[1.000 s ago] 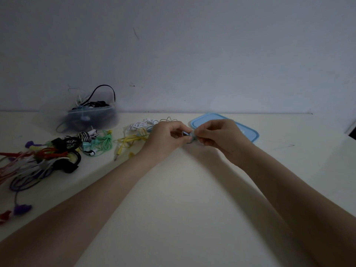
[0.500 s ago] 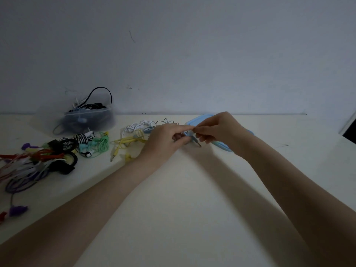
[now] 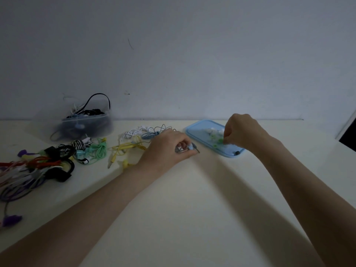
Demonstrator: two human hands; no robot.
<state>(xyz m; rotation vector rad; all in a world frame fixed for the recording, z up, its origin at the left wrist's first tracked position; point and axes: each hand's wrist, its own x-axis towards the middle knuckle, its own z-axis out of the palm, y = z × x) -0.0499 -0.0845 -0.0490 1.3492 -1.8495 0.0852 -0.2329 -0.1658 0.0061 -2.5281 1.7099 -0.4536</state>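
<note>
A person sorts earphones at a pale tabletop (image 3: 192, 199) in dim light. The left hand (image 3: 169, 149), resting on the tabletop, is curled tight around a coiled blue earphone cable (image 3: 189, 147). The metal plug pokes out past the fingertips, and the grip seems meant to stop the loops from springing open. The right hand (image 3: 244, 130) reaches over a blue lid (image 3: 196, 130) lying flat just beside it. There the fingertips pinch a small green piece (image 3: 219, 140) from a scatter of green and white bits, too small to identify, though likely a fastener for the coil. The lid appears to serve as a tray that keeps these bits together and within reach. Behind the left hand lie loose white earphones (image 3: 133, 132) and yellow earphones (image 3: 125, 149), seemingly awaiting their turn. Further left sit a mint-green bundle (image 3: 98, 151), a tangle of red, purple and black cables (image 3: 28, 170), and a clear tub (image 3: 86, 126) of cables against the wall.
</note>
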